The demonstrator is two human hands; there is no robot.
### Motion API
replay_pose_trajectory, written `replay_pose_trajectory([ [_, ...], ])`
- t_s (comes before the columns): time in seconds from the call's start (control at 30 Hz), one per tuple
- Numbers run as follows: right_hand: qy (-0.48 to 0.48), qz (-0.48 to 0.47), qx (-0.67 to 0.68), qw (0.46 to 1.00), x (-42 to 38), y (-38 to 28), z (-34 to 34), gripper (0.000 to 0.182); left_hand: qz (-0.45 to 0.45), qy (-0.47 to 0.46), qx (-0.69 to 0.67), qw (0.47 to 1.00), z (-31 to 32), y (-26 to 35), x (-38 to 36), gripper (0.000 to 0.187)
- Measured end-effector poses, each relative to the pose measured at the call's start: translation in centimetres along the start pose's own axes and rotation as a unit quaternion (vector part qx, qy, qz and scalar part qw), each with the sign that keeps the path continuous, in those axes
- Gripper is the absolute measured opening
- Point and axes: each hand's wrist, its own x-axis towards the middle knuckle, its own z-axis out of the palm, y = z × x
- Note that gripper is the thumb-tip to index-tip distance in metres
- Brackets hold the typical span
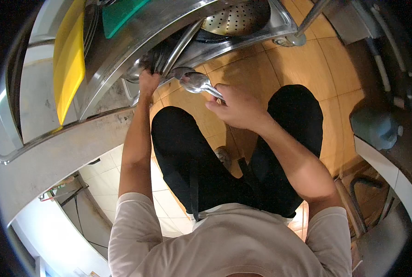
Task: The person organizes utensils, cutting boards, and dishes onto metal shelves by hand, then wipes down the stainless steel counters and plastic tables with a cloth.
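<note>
My right hand is closed around the handles of shiny metal spoons, held out in front of my knees with the bowls toward the left. My left hand reaches in under the metal counter to a low shelf, its fingers curled among metal utensils and partly hidden by them; what they grip, I cannot tell. Beside those fingers a long metal handle slants up to the right. Further along the shelf sits a perforated metal colander.
Above the shelf runs the metal counter edge, with a yellow board and a green board upright over it. A metal table leg stands at the upper right. Brown floor tiles lie below, and a bluish container is at right.
</note>
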Motion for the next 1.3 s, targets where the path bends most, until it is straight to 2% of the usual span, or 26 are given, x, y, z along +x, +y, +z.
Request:
replay_pose_trajectory([
  [0.17,-0.019,0.019,0.008,1.000,-0.4,-0.8,-0.5,0.030,-0.012,-0.026,-0.041,0.999,-1.5,1.7,-2.9,0.027],
  [0.27,-0.031,0.025,0.026,0.999,-0.3,-0.7,-0.8,0.029,0.014,-0.046,-0.139,0.989,-1.1,-0.7,-3.8,0.021],
  [0.37,-0.056,0.042,0.031,0.997,-0.2,-0.9,-1.1,0.029,-0.030,-0.117,-0.124,0.985,-2.5,-0.5,-5.1,0.016],
  [0.57,-0.073,0.043,0.024,0.996,0.0,-0.5,-0.7,0.028,-0.030,-0.141,-0.143,0.979,-2.1,-2.9,-6.9,0.014],
  [0.67,-0.079,0.049,0.020,0.995,-0.1,-1.3,-1.3,0.027,-0.042,-0.145,-0.111,0.982,-2.4,-2.1,-8.0,0.014],
  [0.77,-0.087,0.067,0.006,0.994,0.0,-1.6,-1.5,0.028,-0.015,-0.138,-0.131,0.982,-2.0,-3.4,-8.0,0.017],
  [0.87,-0.077,0.062,0.001,0.995,0.0,-1.2,-1.1,0.028,0.003,-0.133,-0.047,0.990,-2.5,-1.6,-8.4,0.023],
  [0.97,-0.063,0.053,-0.001,0.997,0.0,-0.9,-0.8,0.028,0.025,-0.103,-0.024,0.994,-2.3,-2.0,-8.3,0.029],
  [1.07,-0.062,0.050,-0.001,0.997,0.0,-0.6,-0.7,0.029,-0.008,-0.089,-0.039,0.995,-2.3,-2.1,-8.4,0.035],
  [1.17,-0.069,0.053,0.000,0.996,0.0,-0.6,-0.6,0.030,0.052,-0.033,-0.051,0.997,-2.0,-3.0,-8.4,0.042],
  [1.27,-0.065,0.040,-0.010,0.997,0.0,-0.5,-0.5,0.031,0.024,-0.038,-0.033,0.998,-2.6,-2.3,-9.0,0.048],
  [1.3,-0.066,0.041,-0.009,0.997,-0.1,-0.7,-0.6,0.031,0.069,-0.003,0.013,0.998,-2.7,-2.2,-9.1,0.049],
])
